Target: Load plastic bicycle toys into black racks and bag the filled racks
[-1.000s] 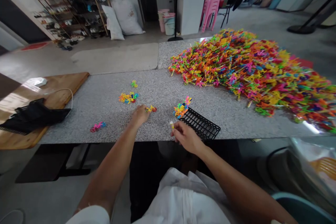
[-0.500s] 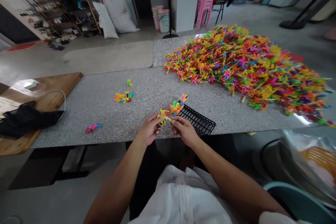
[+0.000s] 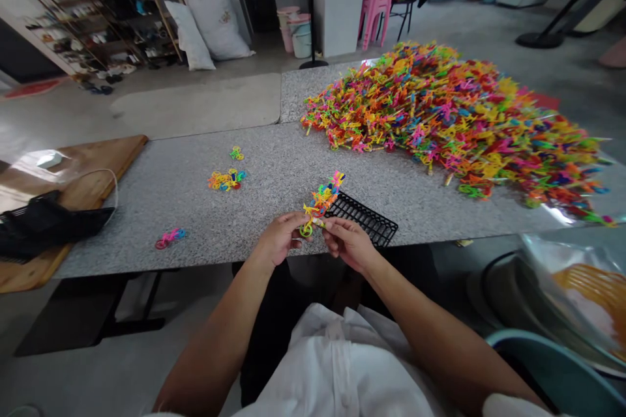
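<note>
Near the table's front edge, my left hand [image 3: 282,238] pinches a small yellow plastic toy [image 3: 306,230] with round loops. My right hand [image 3: 351,244], fingers closed, grips a short pale printed stick [image 3: 317,223] that meets the yellow toy. Whether the two are joined cannot be made out. Just beyond my fingers lies a small cluster of coloured plastic pieces [image 3: 325,197]. It reaches the left end of a black plastic grid rack [image 3: 369,218], which rests on the grey speckled table [image 3: 268,189] beside my right hand.
A large heap of coloured plastic pieces [image 3: 430,111] covers the table's right side. To the left lie an orange and yellow bunch [image 3: 225,180], a green piece [image 3: 237,153] and a pink and blue piece [image 3: 170,238]. A wooden board [image 3: 105,172] holds black plastic racks [image 3: 53,221].
Both hands stay near the same spot, with the yellow toy and stick still between them. The toy has turned slightly. The whole view has shifted a little.
</note>
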Tool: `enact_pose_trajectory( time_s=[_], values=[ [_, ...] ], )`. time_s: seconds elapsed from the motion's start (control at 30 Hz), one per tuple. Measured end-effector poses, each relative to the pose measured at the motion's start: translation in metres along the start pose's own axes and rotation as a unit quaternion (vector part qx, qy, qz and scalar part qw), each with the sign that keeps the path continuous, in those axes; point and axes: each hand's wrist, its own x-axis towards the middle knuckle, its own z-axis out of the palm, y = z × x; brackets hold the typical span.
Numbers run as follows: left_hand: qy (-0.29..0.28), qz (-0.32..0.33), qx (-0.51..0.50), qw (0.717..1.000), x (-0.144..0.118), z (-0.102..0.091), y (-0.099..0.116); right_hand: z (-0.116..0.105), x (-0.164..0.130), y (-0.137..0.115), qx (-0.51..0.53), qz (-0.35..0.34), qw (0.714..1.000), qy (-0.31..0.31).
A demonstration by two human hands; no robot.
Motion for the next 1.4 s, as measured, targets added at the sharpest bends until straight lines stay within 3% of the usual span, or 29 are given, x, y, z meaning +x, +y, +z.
enact_pose_trajectory(
  time_s=[0.3,0.4,0.5,0.6,0.7,0.8,0.93,1.2,1.4],
  values=[
    [0.06,0.093,0.126,0.986,-0.012,0.01,-0.011,-0.006,-0.004,-0.003,-0.048,-0.006,0.999,0.01],
    [0.096,0.135,0.17,0.972,-0.014,0.022,-0.021,-0.002,-0.008,0.001,-0.098,-0.01,0.995,-0.002],
    [0.084,0.138,0.184,0.97,-0.017,0.023,-0.021,0.003,-0.023,0.002,-0.177,-0.014,0.984,-0.028],
    [0.106,0.133,0.119,0.978,-0.023,0.01,-0.004,0.0,-0.045,-0.007,-0.216,-0.046,0.975,0.002],
    [0.114,0.11,0.019,0.987,-0.026,0.005,0.012,-0.006,-0.056,-0.018,-0.173,-0.065,0.982,0.045],
    [0.076,0.06,-0.08,0.992,-0.025,0.018,0.013,-0.005,-0.046,-0.021,-0.108,-0.091,0.987,0.078],
    [0.069,0.031,-0.165,0.983,-0.022,0.036,0.003,0.004,-0.026,-0.012,-0.03,-0.098,0.992,0.067],
    [0.04,-0.007,-0.183,0.982,-0.024,0.036,-0.001,0.006,-0.023,-0.006,0.04,-0.062,0.996,0.046],
    [0.006,0.01,-0.144,0.99,-0.026,0.036,0.0,0.003,-0.028,-0.013,0.052,-0.038,0.998,0.017]
  ],
)
